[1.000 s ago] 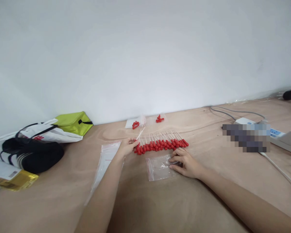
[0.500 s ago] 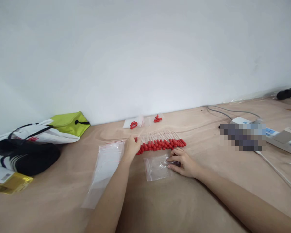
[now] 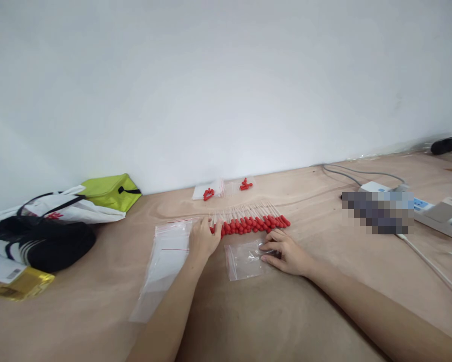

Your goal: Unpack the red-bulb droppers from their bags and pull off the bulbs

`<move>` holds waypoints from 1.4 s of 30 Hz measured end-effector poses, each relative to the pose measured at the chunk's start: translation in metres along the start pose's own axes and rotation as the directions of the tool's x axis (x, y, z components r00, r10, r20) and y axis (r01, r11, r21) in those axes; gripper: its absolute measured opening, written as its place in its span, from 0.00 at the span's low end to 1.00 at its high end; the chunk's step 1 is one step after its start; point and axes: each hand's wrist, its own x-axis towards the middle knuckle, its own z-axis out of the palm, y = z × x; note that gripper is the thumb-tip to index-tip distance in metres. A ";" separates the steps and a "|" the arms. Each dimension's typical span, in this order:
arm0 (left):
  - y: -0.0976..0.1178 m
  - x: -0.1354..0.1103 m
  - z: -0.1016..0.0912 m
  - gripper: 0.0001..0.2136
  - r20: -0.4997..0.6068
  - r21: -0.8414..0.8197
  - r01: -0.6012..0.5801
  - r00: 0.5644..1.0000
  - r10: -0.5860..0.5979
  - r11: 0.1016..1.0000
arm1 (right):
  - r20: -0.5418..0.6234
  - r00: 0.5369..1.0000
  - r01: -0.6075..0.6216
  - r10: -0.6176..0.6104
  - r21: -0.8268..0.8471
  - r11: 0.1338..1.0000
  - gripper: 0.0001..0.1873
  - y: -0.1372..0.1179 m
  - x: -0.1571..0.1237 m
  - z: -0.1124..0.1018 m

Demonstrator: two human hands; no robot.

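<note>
A row of wooden sticks with red tips [image 3: 248, 223] lies side by side on the table, red ends toward me. My left hand [image 3: 204, 239] is at the row's left end, with a red-tipped stick [image 3: 211, 230] between its thumb and fingers. How firmly it grips is hard to see. Just in front of the row lies a small clear zip bag [image 3: 243, 260], flat. My right hand [image 3: 286, 252] rests on this bag's right end, thumb and fingers bent and apart. Under my left forearm is a stack of larger clear zip bags [image 3: 169, 256].
Two small bags by the wall carry red pieces [image 3: 208, 194] and more red pieces [image 3: 245, 184]. On the left are a black cap [image 3: 56, 246], a lime-green bag [image 3: 110, 193] and a gold packet [image 3: 25, 284]. A power strip [image 3: 376, 188] and cables are on the right.
My left hand has drawn slightly back toward me at the row's left end, and its thumb and fingers now straddle a red tip. My right hand stays on the small bag.
</note>
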 end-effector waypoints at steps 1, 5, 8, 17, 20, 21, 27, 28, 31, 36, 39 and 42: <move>0.000 -0.008 -0.003 0.13 0.009 -0.023 -0.066 0.998 0.066 0.998 | 0.003 1.000 0.000 0.000 -0.009 1.000 0.12 0.000 0.000 0.000; -0.005 -0.045 -0.010 0.14 0.124 -0.211 -0.474 0.854 0.505 0.855 | -0.005 1.000 0.010 -0.011 -0.047 0.999 0.14 -0.005 0.001 0.001; -0.011 -0.062 -0.007 0.20 0.315 -0.271 -0.603 0.681 0.661 0.750 | 0.025 0.999 0.023 -0.021 -0.069 0.997 0.17 -0.013 0.002 0.001; -0.019 -0.068 -0.002 0.27 0.197 -0.326 -0.076 0.969 0.146 0.942 | 0.140 0.990 0.036 -0.024 -0.079 0.996 0.22 -0.022 0.001 0.003; -0.011 -0.073 0.001 0.30 0.307 -0.423 0.046 0.947 0.096 0.905 | 0.124 0.992 0.044 -0.036 -0.061 0.997 0.22 -0.022 0.000 0.004; -0.009 -0.074 0.001 0.29 0.326 -0.453 0.054 0.939 0.109 0.890 | 0.117 0.992 0.045 -0.038 -0.056 0.997 0.22 -0.022 0.000 0.004; -0.047 -0.055 -0.036 0.24 0.242 -0.588 0.050 0.963 0.117 0.807 | 0.097 0.995 0.037 -0.033 -0.039 0.999 0.21 -0.018 -0.002 0.004; -0.061 -0.047 -0.050 0.22 0.260 -0.567 0.055 0.958 0.116 0.822 | 0.095 0.995 0.035 -0.031 -0.042 0.998 0.21 -0.018 -0.002 0.004; -0.106 -0.020 -0.087 0.14 0.284 -0.435 -0.024 0.945 0.162 0.900 | 0.094 0.995 0.033 -0.029 -0.045 0.998 0.20 -0.017 -0.001 0.004; -0.133 -0.003 -0.082 0.14 0.348 -0.166 -0.209 0.902 0.255 0.964 | 0.100 0.994 0.036 -0.033 -0.035 0.999 0.18 -0.017 -0.001 0.005; -0.123 -0.021 -0.055 0.18 0.130 0.110 -0.234 0.967 0.220 0.966 | 0.096 0.995 0.033 -0.030 -0.032 0.999 0.18 -0.017 -0.001 0.006; -0.114 -0.053 -0.036 0.21 0.127 0.246 -0.242 0.968 0.217 0.938 | 0.086 0.996 0.038 -0.035 -0.033 0.999 0.18 -0.017 -0.001 0.006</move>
